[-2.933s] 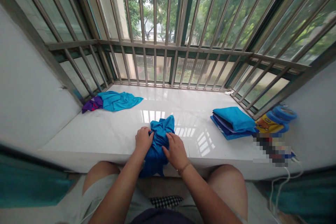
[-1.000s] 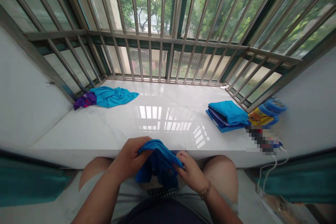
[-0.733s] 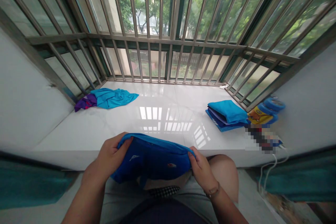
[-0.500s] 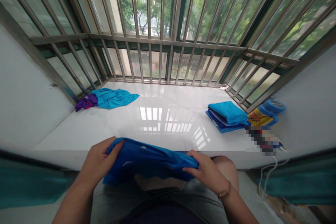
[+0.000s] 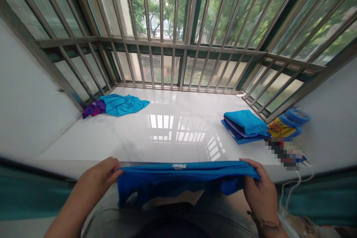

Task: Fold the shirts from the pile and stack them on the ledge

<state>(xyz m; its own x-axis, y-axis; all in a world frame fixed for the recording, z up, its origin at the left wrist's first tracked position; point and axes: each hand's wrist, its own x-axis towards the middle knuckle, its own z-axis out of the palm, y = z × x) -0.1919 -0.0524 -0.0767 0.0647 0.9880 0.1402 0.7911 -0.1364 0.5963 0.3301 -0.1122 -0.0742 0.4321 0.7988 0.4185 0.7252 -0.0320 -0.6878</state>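
The left hand (image 5: 97, 174) and the right hand (image 5: 258, 186) are found bare, as are both forearms (image 5: 73, 211). A thin dark bracelet (image 5: 263, 224) is worn at the right wrist; its fine detail cannot be made out. Loose grey shorts (image 5: 220, 217) are noted over the thighs. A black-and-white checked fabric (image 5: 174, 209) is observed between the legs, and a dark navy garment (image 5: 173, 228) is recorded at the lower edge of the view.

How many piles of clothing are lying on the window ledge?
2: a crumpled turquoise-and-purple heap toward the left, and a folded blue stack toward the right. The blue garment held in the hands isn't counted.
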